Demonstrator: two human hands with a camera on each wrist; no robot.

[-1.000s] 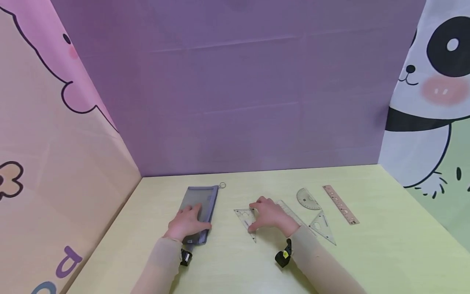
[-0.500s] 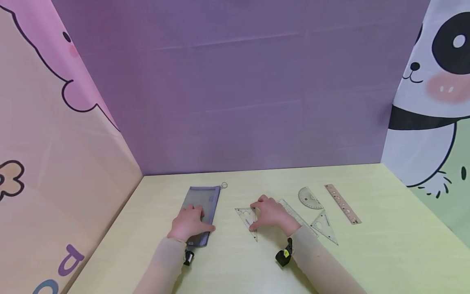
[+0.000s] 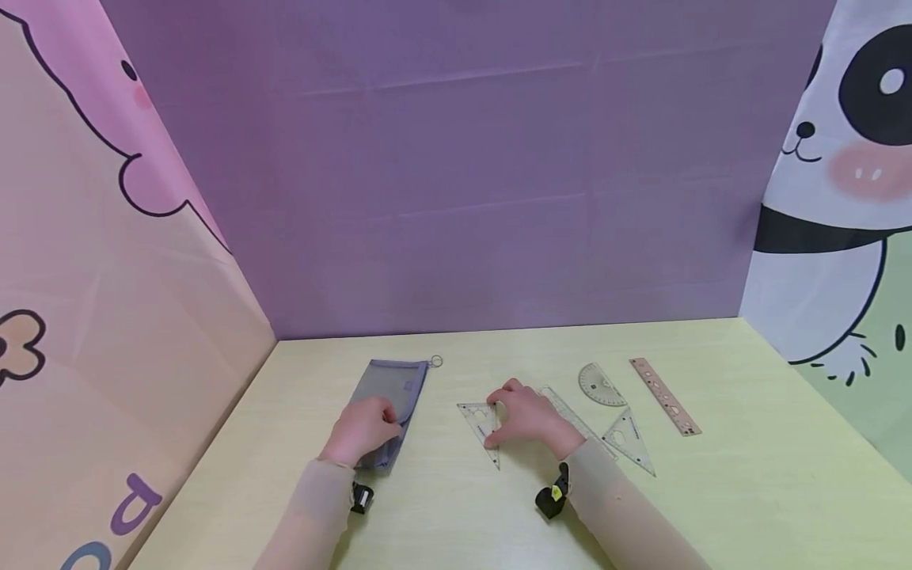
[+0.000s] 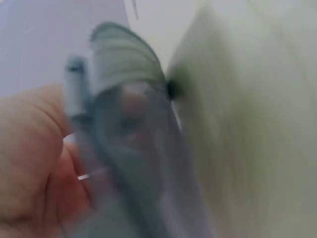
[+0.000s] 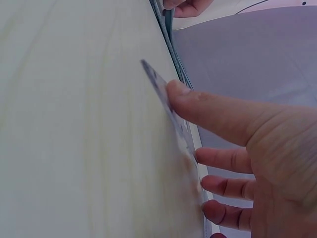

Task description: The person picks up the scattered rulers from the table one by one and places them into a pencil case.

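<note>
My left hand (image 3: 359, 431) pinches the right edge of a grey-blue zip pouch (image 3: 399, 384) lying at the left of the table. That edge is lifted and folded toward the palm. In the left wrist view the pouch (image 4: 126, 62) bulges beside the thumb, somewhat blurred. Around the right side of a small clear set square (image 3: 476, 417) my right hand (image 3: 527, 417) curls, index finger at the top corner and thumb lower down. The right wrist view has the thumb (image 5: 181, 96) on the set square's edge and the other fingers behind it.
A clear straight ruler (image 3: 566, 408) lies partly under the right forearm. Further right are a clear protractor (image 3: 600, 385), a second set square (image 3: 630, 445) and a pink ruler (image 3: 663, 396). A purple wall (image 3: 442, 198) stands behind the table.
My left fingers have drawn in from lying spread over the pouch to pinching its edge, which is now raised and folded. The right hand and the set square hold the same place.
</note>
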